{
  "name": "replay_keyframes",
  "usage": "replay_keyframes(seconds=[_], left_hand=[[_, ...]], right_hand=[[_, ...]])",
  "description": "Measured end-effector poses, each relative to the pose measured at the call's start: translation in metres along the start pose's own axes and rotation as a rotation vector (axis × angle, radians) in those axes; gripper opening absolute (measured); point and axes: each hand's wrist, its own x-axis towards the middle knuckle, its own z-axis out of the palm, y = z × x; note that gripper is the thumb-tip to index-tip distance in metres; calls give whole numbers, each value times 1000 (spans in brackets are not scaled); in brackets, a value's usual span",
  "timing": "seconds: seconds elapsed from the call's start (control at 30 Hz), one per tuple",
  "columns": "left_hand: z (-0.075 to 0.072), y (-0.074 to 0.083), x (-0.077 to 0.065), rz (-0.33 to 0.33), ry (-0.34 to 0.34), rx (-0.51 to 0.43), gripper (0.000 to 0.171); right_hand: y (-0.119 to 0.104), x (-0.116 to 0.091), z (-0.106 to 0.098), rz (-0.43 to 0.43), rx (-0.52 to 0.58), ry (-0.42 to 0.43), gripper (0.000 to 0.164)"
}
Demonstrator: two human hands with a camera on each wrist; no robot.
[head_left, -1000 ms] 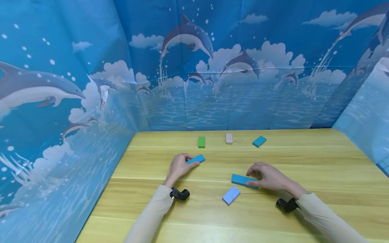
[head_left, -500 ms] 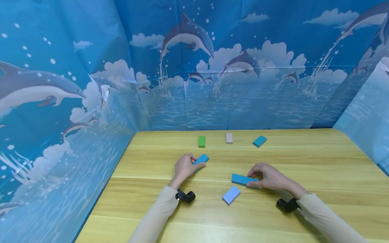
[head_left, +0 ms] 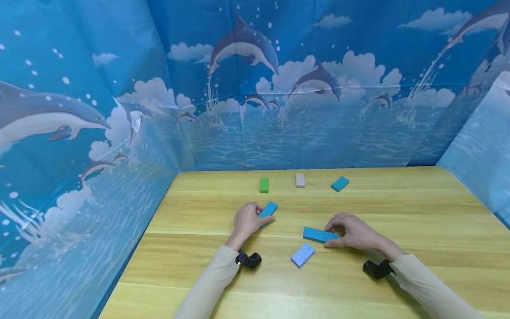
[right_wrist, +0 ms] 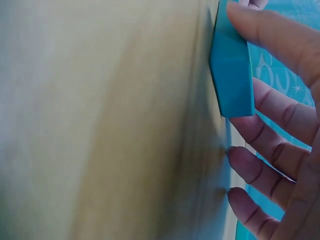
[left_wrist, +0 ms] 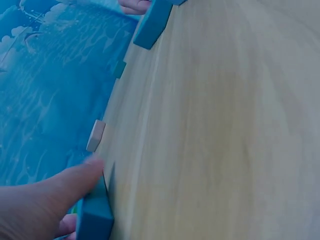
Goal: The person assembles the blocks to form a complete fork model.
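My left hand [head_left: 246, 221] pinches a blue block [head_left: 269, 207] between thumb and fingers, left of the table's middle. In the left wrist view the thumb lies along one face of that block [left_wrist: 95, 217]. Farther right, my right hand [head_left: 352, 232] grips the right end of a longer blue block [head_left: 314, 234]. The right wrist view shows its thumb on one side of this block [right_wrist: 232, 80] and fingers on the other, the lower fingers apart from it. A lavender block [head_left: 303, 255] lies just in front of the long block, not touched by either hand.
Along the back of the wooden table [head_left: 418, 199] lie a green block [head_left: 264, 185], a pale pink block [head_left: 300, 180] and a teal block [head_left: 340, 184]. A dolphin-printed curtain [head_left: 271, 133] hangs behind the table and at both sides.
My left hand has moved right with its blue block, and the block has turned so its far end points more away from me. The right hand and its block look almost still.
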Motion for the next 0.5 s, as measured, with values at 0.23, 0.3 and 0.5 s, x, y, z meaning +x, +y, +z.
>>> replay_keyframes(seconds=[0.23, 0.3, 0.5], left_hand=[[3, 6, -1, 12, 14, 13, 43], [6, 8, -1, 13, 33, 19, 43], [15, 19, -4, 13, 68, 18, 42]], right_hand=[[1, 1, 3, 13, -4, 18, 26], [1, 1, 3, 31, -3, 23, 27], [-1, 1, 1, 76, 17, 35, 31]])
